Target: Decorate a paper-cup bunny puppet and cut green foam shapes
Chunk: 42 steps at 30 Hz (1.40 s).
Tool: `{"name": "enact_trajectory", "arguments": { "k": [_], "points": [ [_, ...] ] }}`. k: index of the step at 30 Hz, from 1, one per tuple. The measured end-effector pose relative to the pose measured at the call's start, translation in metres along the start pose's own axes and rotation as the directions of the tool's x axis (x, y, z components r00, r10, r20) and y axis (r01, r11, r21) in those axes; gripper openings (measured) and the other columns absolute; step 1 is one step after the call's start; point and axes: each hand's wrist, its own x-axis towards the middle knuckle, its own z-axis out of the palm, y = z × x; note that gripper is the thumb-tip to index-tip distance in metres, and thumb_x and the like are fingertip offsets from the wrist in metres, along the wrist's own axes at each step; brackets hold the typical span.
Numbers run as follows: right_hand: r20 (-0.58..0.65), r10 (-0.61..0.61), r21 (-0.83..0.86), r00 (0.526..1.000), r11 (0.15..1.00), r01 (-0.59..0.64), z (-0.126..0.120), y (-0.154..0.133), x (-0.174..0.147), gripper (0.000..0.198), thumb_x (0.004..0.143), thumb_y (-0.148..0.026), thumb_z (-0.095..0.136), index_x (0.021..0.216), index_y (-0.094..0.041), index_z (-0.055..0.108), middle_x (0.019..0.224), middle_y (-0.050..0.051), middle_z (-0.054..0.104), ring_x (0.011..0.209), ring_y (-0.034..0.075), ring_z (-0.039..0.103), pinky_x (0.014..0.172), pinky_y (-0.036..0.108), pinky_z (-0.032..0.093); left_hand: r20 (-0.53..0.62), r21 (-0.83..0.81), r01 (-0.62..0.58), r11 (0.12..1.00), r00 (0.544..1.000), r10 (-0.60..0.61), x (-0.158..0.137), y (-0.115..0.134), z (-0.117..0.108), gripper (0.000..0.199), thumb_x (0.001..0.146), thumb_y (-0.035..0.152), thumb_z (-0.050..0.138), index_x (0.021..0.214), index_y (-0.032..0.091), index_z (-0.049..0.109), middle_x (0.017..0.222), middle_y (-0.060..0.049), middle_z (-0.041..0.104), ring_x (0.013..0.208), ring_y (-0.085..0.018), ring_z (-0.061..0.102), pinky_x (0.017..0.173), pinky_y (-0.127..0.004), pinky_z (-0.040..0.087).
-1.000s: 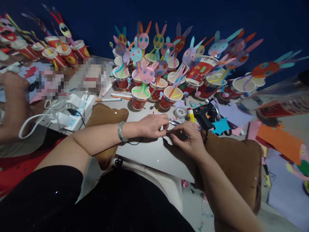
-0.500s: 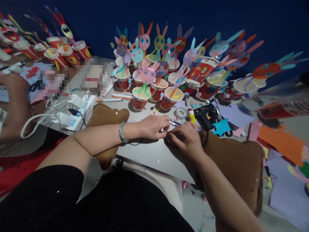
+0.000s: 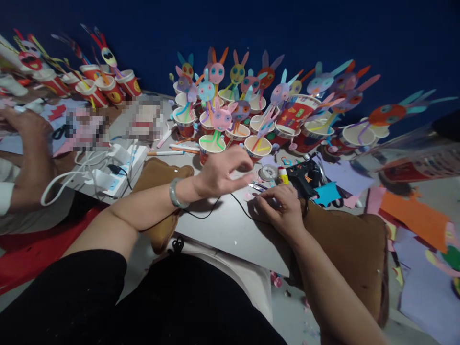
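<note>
My left hand (image 3: 226, 175) is raised over the white table (image 3: 230, 225), in front of the nearest paper cup (image 3: 212, 148). Its fingers curl towards the thumb with a gap between, and nothing shows in them. My right hand (image 3: 282, 208) rests on the table, thumb and fingertips drawn together; whatever they may hold is too small to make out. A small pale pink piece (image 3: 247, 196) lies by those fingertips. Just beyond are tweezers (image 3: 256, 187), a roll of clear tape (image 3: 269, 172) and a yellow glue stick (image 3: 283, 176). A thin black cord (image 3: 241, 203) crosses between my hands.
Red cups with paper rabbit figures (image 3: 221, 120) crowd the back. Brown cushions lie under my left forearm (image 3: 158, 191) and right wrist (image 3: 345, 249). A black glue gun (image 3: 305, 177) and coloured paper (image 3: 417, 215) lie right. Left are a power strip (image 3: 124, 172) and another person's arm (image 3: 34, 148).
My left hand has lifted away from my right hand, up and to the left, and its fingers have parted. The pale pink piece now shows. My right hand stays nearly in place.
</note>
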Motion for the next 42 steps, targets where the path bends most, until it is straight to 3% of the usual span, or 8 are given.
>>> {"name": "enact_trajectory", "arguments": {
  "k": [4,6,13,19,27,32,37,42],
  "points": [
    [-0.053,0.083,0.029,0.995,0.996,-0.081,-0.001,0.002,0.000,0.014,0.086,-0.031,0.064,0.074,-0.024,0.063,0.071,0.001,0.068,0.070,0.020,0.061,0.078,0.041,0.043,-0.263,0.059,0.235,0.970,0.941,-0.212,0.013,-0.026,-0.045,0.038,0.082,0.051,0.067,0.107,0.024,0.057,0.101,-0.003,0.058,0.095,-0.019,0.058,0.087,-0.037,0.050],
    [-0.079,0.102,0.037,0.992,0.994,-0.099,0.000,0.003,0.000,0.014,0.086,-0.031,0.065,0.074,-0.024,0.064,0.071,0.001,0.068,0.070,0.020,0.062,0.077,0.040,0.044,-0.286,0.055,0.294,0.954,0.920,-0.267,0.014,-0.051,-0.058,0.059,0.071,0.051,0.078,0.116,0.022,0.053,0.109,-0.005,0.056,0.104,-0.022,0.057,0.091,-0.040,0.049],
    [-0.096,0.111,0.095,0.989,0.990,-0.102,0.002,0.002,0.000,0.013,0.085,-0.030,0.065,0.075,-0.022,0.066,0.070,0.002,0.067,0.066,0.019,0.061,0.066,0.035,0.044,0.034,-0.054,0.508,0.859,0.861,-0.507,0.013,-0.101,-0.058,0.103,0.050,0.046,0.089,0.135,0.014,0.043,0.139,-0.018,0.050,0.127,-0.031,0.051,0.106,-0.046,0.043],
    [-0.128,0.134,0.119,0.983,0.986,-0.119,0.002,0.001,-0.001,0.012,0.084,-0.029,0.065,0.075,-0.022,0.065,0.068,0.002,0.065,0.064,0.018,0.059,0.062,0.032,0.046,0.181,-0.105,0.458,0.883,0.881,-0.436,0.023,-0.089,-0.060,0.096,0.044,0.042,0.090,0.127,0.014,0.051,0.135,-0.018,0.057,0.123,-0.030,0.056,0.103,-0.044,0.045],
    [-0.135,0.123,0.108,0.983,0.988,-0.109,0.003,0.002,-0.001,0.013,0.084,-0.030,0.065,0.074,-0.022,0.065,0.067,0.001,0.065,0.063,0.017,0.058,0.062,0.032,0.047,0.200,0.006,0.429,0.904,0.885,-0.421,0.020,-0.088,-0.051,0.081,0.051,0.039,0.086,0.122,0.013,0.058,0.124,-0.015,0.065,0.109,-0.028,0.063,0.095,-0.043,0.050],
    [-0.128,0.134,0.120,0.983,0.986,-0.119,0.003,0.001,0.000,0.013,0.083,-0.030,0.065,0.073,-0.022,0.065,0.067,0.002,0.066,0.063,0.017,0.059,0.062,0.032,0.047,0.157,0.012,0.470,0.883,0.871,-0.466,0.013,-0.079,-0.071,0.072,0.054,0.037,0.083,0.118,0.012,0.060,0.121,-0.014,0.066,0.107,-0.028,0.064,0.094,-0.040,0.050],
    [-0.118,0.200,0.213,0.973,0.962,-0.172,-0.001,-0.001,0.000,0.012,0.083,-0.030,0.066,0.075,-0.022,0.066,0.069,0.001,0.066,0.065,0.017,0.060,0.064,0.032,0.048,0.276,-0.118,0.467,0.877,0.863,-0.423,0.004,-0.035,-0.081,0.075,0.054,0.038,0.087,0.118,0.013,0.058,0.120,-0.014,0.066,0.108,-0.027,0.064,0.096,-0.040,0.049],
    [-0.125,0.370,0.497,0.921,0.826,-0.264,-0.010,0.004,-0.001,0.014,0.079,-0.035,0.074,0.077,-0.022,0.067,0.073,0.001,0.067,0.066,0.016,0.061,0.063,0.030,0.049,0.434,-0.257,0.354,0.899,0.874,-0.220,0.016,0.012,-0.034,0.072,0.057,0.037,0.087,0.118,0.016,0.056,0.116,-0.010,0.067,0.107,-0.025,0.065,0.091,-0.038,0.051]
  ]
}}
